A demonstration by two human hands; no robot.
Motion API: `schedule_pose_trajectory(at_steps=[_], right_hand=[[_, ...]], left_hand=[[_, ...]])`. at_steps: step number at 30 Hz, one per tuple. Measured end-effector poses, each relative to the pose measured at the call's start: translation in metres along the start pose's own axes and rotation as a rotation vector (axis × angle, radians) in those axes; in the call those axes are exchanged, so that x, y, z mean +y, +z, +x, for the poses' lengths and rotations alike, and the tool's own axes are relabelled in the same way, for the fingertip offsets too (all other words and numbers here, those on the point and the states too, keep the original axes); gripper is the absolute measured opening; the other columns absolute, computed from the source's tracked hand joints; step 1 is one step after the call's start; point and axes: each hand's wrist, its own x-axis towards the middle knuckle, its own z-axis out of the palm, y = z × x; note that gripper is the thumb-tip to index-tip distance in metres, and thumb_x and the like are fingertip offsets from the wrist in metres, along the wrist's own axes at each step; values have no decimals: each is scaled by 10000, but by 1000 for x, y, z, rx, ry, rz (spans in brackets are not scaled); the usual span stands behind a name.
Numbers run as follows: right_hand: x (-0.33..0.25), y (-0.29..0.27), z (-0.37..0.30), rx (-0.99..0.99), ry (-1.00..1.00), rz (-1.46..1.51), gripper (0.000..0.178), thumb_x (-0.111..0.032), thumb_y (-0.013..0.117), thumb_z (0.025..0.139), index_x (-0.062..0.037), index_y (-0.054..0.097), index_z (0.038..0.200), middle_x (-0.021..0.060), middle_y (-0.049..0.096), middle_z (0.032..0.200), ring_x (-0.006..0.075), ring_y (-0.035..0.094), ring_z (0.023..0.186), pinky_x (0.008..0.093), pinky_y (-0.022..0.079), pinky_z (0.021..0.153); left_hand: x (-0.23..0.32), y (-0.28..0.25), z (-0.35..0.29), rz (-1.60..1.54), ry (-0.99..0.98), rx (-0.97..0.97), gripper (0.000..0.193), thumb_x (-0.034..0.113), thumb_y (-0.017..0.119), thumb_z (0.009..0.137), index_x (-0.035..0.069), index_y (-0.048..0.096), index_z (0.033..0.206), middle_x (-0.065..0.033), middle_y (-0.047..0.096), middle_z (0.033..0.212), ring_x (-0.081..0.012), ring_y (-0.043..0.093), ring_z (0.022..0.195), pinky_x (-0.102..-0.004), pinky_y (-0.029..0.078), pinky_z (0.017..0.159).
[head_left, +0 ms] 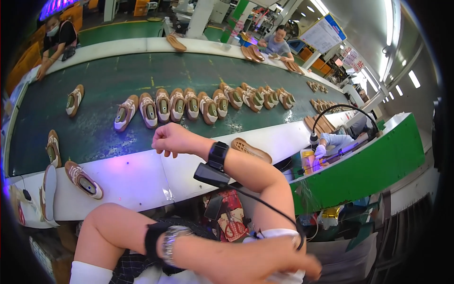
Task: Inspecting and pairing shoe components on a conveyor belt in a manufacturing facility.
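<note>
Head view: bare right hand (168, 140), fingers curled closed, seemingly empty; bare left hand (260, 261) too blurred to tell. A careless reach could knock brown-and-white lace-up shoes (207, 108) beyond the right fingers.

The left hand (250, 260) was blurred, and the lower edge cut into it, so its grip could not be made out. The right hand (176, 138) curled its fingers inward, hiding the palm and anything small within. A red patterned bag (232, 225) showed only partly beneath the surface (137, 175). A green panel (364, 165) hid much of one co-worker, whose gloved hand (320, 151) and pale sleeve (338, 138) showed above it. The farthest shoes (321, 105), at the right, were too small and crowded to count. Print on the hanging board (323, 34) was illegible.
</note>
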Motion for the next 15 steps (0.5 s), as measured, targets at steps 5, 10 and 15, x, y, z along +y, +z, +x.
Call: schedule_pose_trajectory(at_steps=[5, 10, 15], right_hand=[[-40, -45, -35, 101, -31, -35, 163, -177, 595, 805, -31, 616, 873, 47, 639, 746, 98, 597, 606, 231, 471, 466], [-116, -117, -51, 411, -342, -150, 155, -161, 589, 790, -17, 638, 758, 65, 639, 681, 122, 594, 549, 267, 492, 460], [-221, -147, -58, 469, -635, -135, 193, -178, 572, 792, 12, 602, 794, 87, 602, 676, 174, 579, 521, 267, 479, 444]], left_hand=[[-4, -2, -48, -116, 119, -72, 296, 144, 536, 811, -23, 600, 1046, -139, 552, 870, -280, 485, 792, -373, 369, 723], [-50, -33, -60, -157, -314, -292, 284, 97, 464, 844, -6, 539, 1098, -107, 574, 1057, -177, 530, 959, -300, 408, 841], [-102, -51, -25, -297, -688, -281, 269, 154, 443, 921, -50, 517, 1079, -61, 560, 895, -134, 498, 818, -293, 419, 725]])
